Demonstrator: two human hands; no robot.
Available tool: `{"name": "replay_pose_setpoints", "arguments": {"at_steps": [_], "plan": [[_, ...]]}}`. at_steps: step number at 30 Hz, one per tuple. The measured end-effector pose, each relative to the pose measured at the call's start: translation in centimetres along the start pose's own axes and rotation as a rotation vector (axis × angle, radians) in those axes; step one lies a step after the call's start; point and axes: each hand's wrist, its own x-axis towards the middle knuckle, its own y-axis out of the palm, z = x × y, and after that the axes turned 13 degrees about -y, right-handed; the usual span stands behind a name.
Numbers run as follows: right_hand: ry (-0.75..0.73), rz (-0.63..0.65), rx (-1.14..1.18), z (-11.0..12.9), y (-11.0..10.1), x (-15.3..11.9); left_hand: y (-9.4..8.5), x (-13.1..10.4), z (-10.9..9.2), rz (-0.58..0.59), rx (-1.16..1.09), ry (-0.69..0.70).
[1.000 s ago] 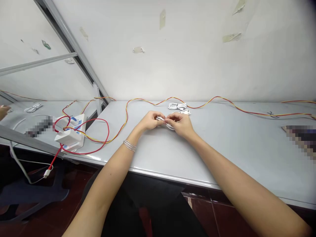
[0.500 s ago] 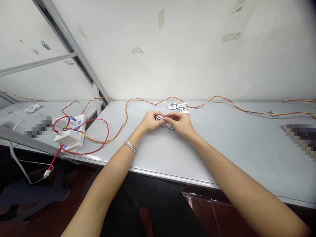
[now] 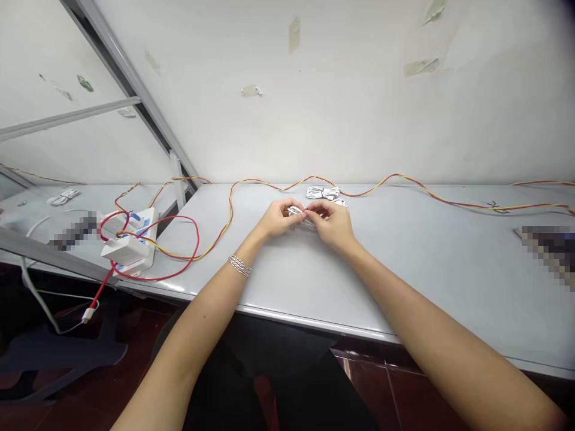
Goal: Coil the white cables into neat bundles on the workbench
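Just above the grey tabletop, a small coil of white cable [image 3: 295, 211] is between my two hands. My left hand [image 3: 275, 219] is closed around the coil's left side. At its right side my right hand [image 3: 331, 224] pinches, thumb and forefinger meeting the left hand's fingertips. Whether a tie lies in that pinch is hidden by the fingers. Right behind my hands lies a bundled white cable [image 3: 322, 192] with a dark tie around its middle. A white plug end [image 3: 341, 202] shows beside it, partly covered by my right hand.
A white power strip [image 3: 146, 239] with adapters and looped red and yellow wire sits at the left. The twisted wire [image 3: 395, 175] runs along the back wall. Another white cable bundle [image 3: 63, 197] lies beyond the metal frame [image 3: 177, 173]. A blurred-out object [image 3: 545, 251] is at the right.
Both hands have shifted very slightly to the right and the coil has turned a little between the fingers. The bundle behind has stayed in place.
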Motion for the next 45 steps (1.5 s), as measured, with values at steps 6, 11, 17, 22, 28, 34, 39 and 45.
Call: {"name": "replay_pose_setpoints", "arguments": {"at_steps": [6, 11, 17, 22, 28, 34, 39, 45], "plan": [[-0.054, 0.025, -0.038, -0.1, 0.0, -0.1, 0.1, -0.2, -0.4, 0.113, -0.073, -0.212], [-0.047, 0.013, -0.064, 0.0, -0.1, -0.1, 0.4, -0.3, -0.7, 0.136, -0.134, -0.224], [-0.040, 0.017, -0.092, 0.0, -0.1, 0.0, 1.0, 0.0, -0.1, 0.073, -0.095, -0.162], [-0.053, 0.027, -0.098, -0.2, 0.0, -0.2, 1.0, 0.0, 0.2, 0.013, -0.005, -0.110], [-0.068, 0.037, -0.117, -0.2, 0.0, -0.2, 1.2, 0.1, 0.5, 0.021, -0.016, -0.058], [-0.053, 0.019, -0.126, -0.2, 0.0, -0.2, 1.8, -0.3, -0.2, 0.054, -0.230, -0.172], [-0.079, 0.009, -0.127, -0.4, -0.1, -0.1, 1.5, -0.4, -0.7, 0.076, -0.356, -0.268], [-0.135, 0.022, -0.138, -0.8, -0.1, -0.1, 0.7, -0.1, -0.3, 0.096, -0.377, -0.255]]}}
